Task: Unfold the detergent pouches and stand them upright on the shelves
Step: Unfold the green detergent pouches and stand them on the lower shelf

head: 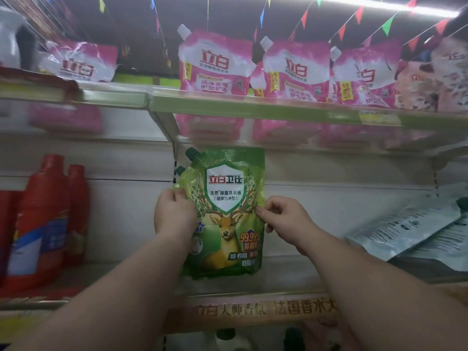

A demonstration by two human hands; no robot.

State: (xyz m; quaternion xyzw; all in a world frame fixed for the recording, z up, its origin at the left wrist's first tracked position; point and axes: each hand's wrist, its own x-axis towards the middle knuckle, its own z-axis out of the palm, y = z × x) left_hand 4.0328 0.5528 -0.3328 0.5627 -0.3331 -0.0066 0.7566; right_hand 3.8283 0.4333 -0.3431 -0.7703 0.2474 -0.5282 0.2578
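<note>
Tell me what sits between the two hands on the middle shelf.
In the head view, a green detergent pouch stands upright between the left hand and right hand, each pinching a side edge.

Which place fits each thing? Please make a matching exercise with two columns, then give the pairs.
Things:
1. green pouch
2. pink pouches
3. red bottles
4. grey packs

Places:
A. upper shelf
B. lying flat, right of the middle shelf
C. held upright between left hand and right hand
D. standing, left of the middle shelf

Pairs: 1-C, 2-A, 3-D, 4-B
</note>
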